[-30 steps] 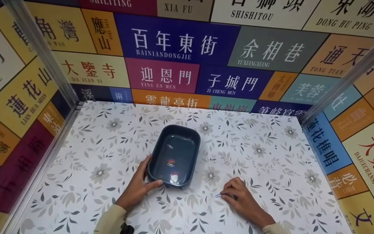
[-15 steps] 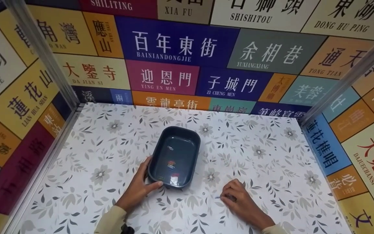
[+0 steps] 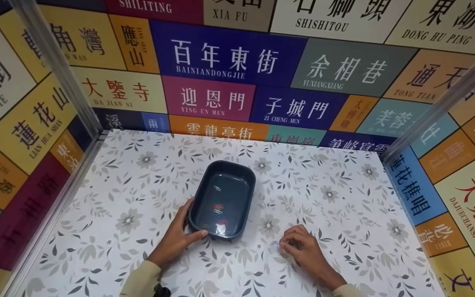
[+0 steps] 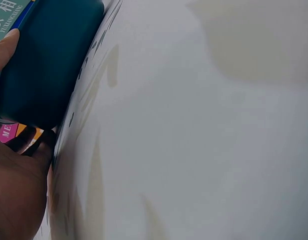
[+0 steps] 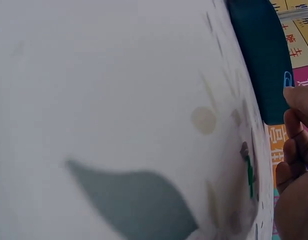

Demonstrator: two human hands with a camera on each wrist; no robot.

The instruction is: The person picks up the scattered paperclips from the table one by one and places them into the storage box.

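A dark blue rectangular dish stands mid-table in the head view, with several coloured paper clips on its bottom. My left hand holds the dish at its near left corner, thumb at the near rim and fingers along the left side. The left wrist view shows that thumb against the dish's outer wall. To the right of the dish, my right hand is low over the table. It pinches a blue paper clip between thumb and forefinger, the clip's looped end sticking out past the fingertips.
A white tabletop with a leaf and flower print lies under everything. Colourful sign-covered panels enclose its back and sides. A small green thing shows close to the tabletop in the right wrist view.
My right hand's fingers have shifted slightly around the paper clip, and the dark gap under them has shrunk. The left hand and the dish stay in place.
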